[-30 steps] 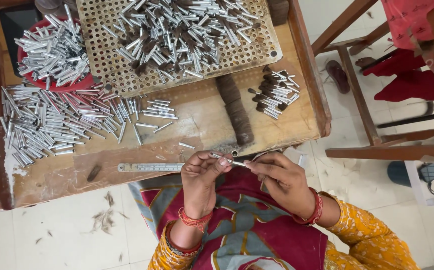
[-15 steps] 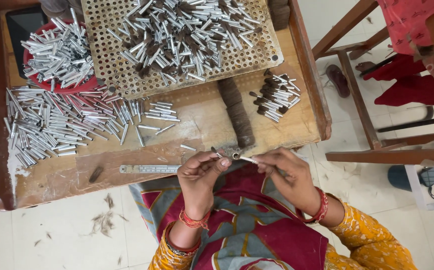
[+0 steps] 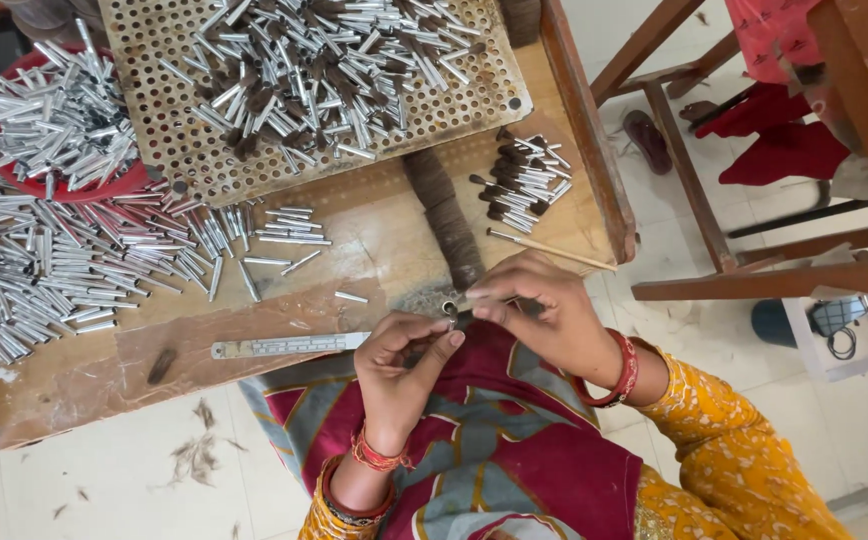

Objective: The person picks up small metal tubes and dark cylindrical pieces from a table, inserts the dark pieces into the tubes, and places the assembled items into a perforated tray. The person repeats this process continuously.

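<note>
Two hands, left [image 3: 399,365] and right [image 3: 539,310], one metal ruler [image 3: 289,345], one perforated tray [image 3: 194,160] far left, one red bowl [image 3: 119,180], one thin wooden stick [image 3: 549,250], one hair bundle [image 3: 444,215], and metal tubes [image 3: 54,265] too many to count

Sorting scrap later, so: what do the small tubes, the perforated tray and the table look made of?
Tubes: probably bare metal, silvery with bright glints. Perforated tray: looks like sheet metal with a dull tan surface and even punched holes. Table: wood, brown, worn and scuffed.
</note>
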